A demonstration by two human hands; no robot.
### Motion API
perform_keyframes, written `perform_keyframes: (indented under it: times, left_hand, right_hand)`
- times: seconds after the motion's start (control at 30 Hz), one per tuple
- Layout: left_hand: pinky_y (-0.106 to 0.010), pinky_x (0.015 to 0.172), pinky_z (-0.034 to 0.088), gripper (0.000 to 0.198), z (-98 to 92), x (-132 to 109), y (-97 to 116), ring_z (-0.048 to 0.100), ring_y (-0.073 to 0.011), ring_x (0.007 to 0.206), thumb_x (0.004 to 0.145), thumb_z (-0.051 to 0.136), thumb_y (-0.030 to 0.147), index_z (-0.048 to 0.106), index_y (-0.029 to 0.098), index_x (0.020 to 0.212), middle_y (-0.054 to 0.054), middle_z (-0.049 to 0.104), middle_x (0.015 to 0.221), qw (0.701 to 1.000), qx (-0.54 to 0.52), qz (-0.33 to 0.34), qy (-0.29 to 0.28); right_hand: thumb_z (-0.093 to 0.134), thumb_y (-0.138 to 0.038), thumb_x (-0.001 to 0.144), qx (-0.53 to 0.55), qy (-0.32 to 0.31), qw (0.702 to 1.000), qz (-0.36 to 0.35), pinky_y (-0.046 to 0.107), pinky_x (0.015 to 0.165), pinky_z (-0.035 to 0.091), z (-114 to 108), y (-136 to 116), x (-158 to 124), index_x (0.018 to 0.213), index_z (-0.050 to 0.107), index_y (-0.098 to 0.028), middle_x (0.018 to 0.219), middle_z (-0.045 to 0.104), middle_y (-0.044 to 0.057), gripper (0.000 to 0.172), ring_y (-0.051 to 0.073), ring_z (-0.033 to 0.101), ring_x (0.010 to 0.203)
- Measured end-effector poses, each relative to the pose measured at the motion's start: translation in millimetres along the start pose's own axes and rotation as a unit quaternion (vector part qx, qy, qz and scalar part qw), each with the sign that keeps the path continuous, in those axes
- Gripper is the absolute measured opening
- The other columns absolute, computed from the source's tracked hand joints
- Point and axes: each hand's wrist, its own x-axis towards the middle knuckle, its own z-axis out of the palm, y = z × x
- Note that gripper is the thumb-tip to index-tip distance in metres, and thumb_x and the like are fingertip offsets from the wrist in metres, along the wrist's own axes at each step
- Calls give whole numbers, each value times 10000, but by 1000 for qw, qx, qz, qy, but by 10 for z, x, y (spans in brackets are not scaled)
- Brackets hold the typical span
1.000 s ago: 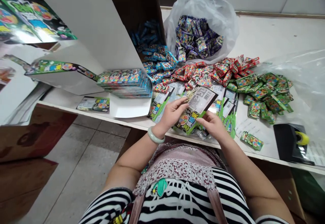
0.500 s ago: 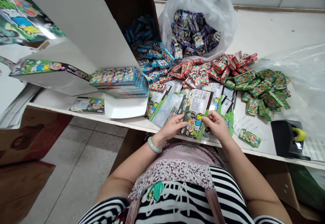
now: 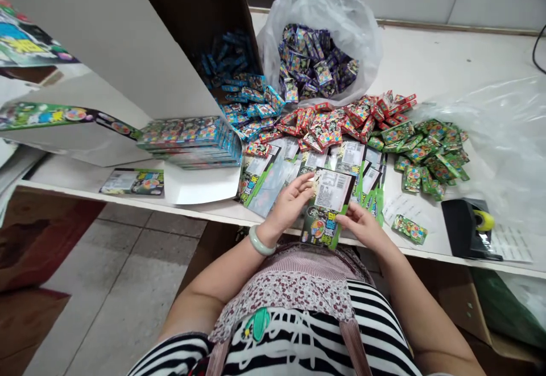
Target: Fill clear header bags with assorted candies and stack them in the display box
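Observation:
A printed plastic pouch (image 3: 325, 225), black and green with a white label panel, is held tilted over the table's front edge. My right hand (image 3: 363, 225) pinches its right side, thumb on top. My left hand (image 3: 294, 199) lies along the pouch's upper left side with fingers stretched and a little apart, fingertips at its edge; whether they touch it I cannot tell. Beneath and behind the pouch, several similar flat pouches (image 3: 258, 180) overlap on the table. Beyond them lie heaped small red candy boxes (image 3: 326, 125), with green ones (image 3: 439, 148) to the right.
Blue boxes (image 3: 256, 103) spill from a dark carton on the left. Purple boxes (image 3: 318, 60) fill a clear bag (image 3: 367, 40). A white display carton (image 3: 200, 188) holds stacked packs (image 3: 187, 137). A tape dispenser (image 3: 463, 231) stands right, near a single green pack (image 3: 409, 228).
The pouch has come lower and closer to my body. My left hand has released its lower left corner and slid up along the side, fingers extended. The view has shifted slightly right.

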Motion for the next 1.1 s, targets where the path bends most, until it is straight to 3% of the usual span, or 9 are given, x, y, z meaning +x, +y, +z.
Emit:
perform_keyframes:
  times: [0.17, 0.3, 0.4, 0.57, 0.67, 0.73, 0.87, 1.0, 1.1]
  left_hand:
    - [-259, 858, 553, 603, 9, -103, -20, 675, -146, 983, 872, 710, 291, 512, 321, 1440, -63, 700, 1146, 995, 15, 23, -92]
    - [-283, 843, 577, 673, -107, -143, 39, 683, -138, 926, 882, 711, 257, 432, 391, 1480, -49, 666, 1161, 986, 38, 44, -153]
    - [-281, 821, 582, 594, -164, -150, 103, 686, -138, 916, 882, 709, 253, 490, 355, 1425, -41, 655, 1124, 978, 94, 45, -181]
    - [-209, 637, 509, 269, -154, -115, 121, 609, -96, 692, 927, 650, 336, 619, 213, 1165, 10, 637, 818, 965, 222, 96, -105]
    - [-253, 741, 525, 201, -93, -74, 110, 640, -125, 798, 948, 608, 387, 637, 188, 951, -19, 677, 876, 961, 232, 146, -46]
    - [-286, 814, 535, 220, -60, -61, 123, 662, -145, 875, 944, 617, 397, 631, 185, 890, -40, 706, 925, 963, 212, 164, -43]
    - [-304, 838, 545, 214, -52, -74, 158, 684, -153, 898, 949, 619, 382, 671, 183, 892, -55, 736, 934, 965, 202, 166, -32]
    - [-311, 861, 553, 185, -71, -67, 160, 691, -150, 894, 895, 695, 350, 682, 179, 824, -48, 737, 913, 972, 172, 158, -7]
    - [-279, 780, 560, 189, -88, -31, 191, 681, -127, 805, 840, 752, 296, 690, 203, 991, -6, 716, 839, 987, 111, 119, -14]
  right_hand:
    - [797, -405, 757, -10, 136, 986, -98, 318, 744, 588, -81, -103, -40, 1252, 474, -294, 846, 711, -27, 601, 157, 688, 767]
    - [736, -385, 829, -74, 115, 983, -124, 363, 749, 602, -51, -96, -118, 1440, 385, -328, 943, 728, 16, 707, 182, 702, 771]
    - [680, -371, 884, -155, 82, 975, -134, 337, 683, 580, -68, -73, -157, 1387, 512, -312, 863, 705, 6, 533, 162, 661, 704]
    - [553, -371, 954, -208, 55, 964, -158, 310, 632, 554, -97, -94, -77, 1181, 676, -271, 951, 721, 34, 277, 148, 636, 707]
    - [574, -347, 931, -209, 94, 955, -190, 326, 724, 567, -54, -111, 6, 1076, 702, -259, 1004, 723, 45, 213, 175, 672, 861]
    - [626, -348, 897, -185, 125, 957, -187, 308, 679, 557, -27, -114, 37, 1082, 683, -261, 949, 711, 34, 213, 167, 665, 815]
    - [672, -369, 864, -165, 104, 968, -157, 267, 564, 505, -29, -160, 49, 927, 662, -241, 837, 683, 7, 143, 132, 609, 661]
    - [655, -342, 875, -197, 85, 958, -192, 266, 609, 502, -37, -277, 87, 800, 628, -227, 825, 663, 17, 140, 145, 620, 751]
    - [693, -336, 839, -155, 93, 966, -184, 246, 577, 496, -32, -333, 137, 954, 629, -248, 889, 664, 21, 158, 152, 638, 811]
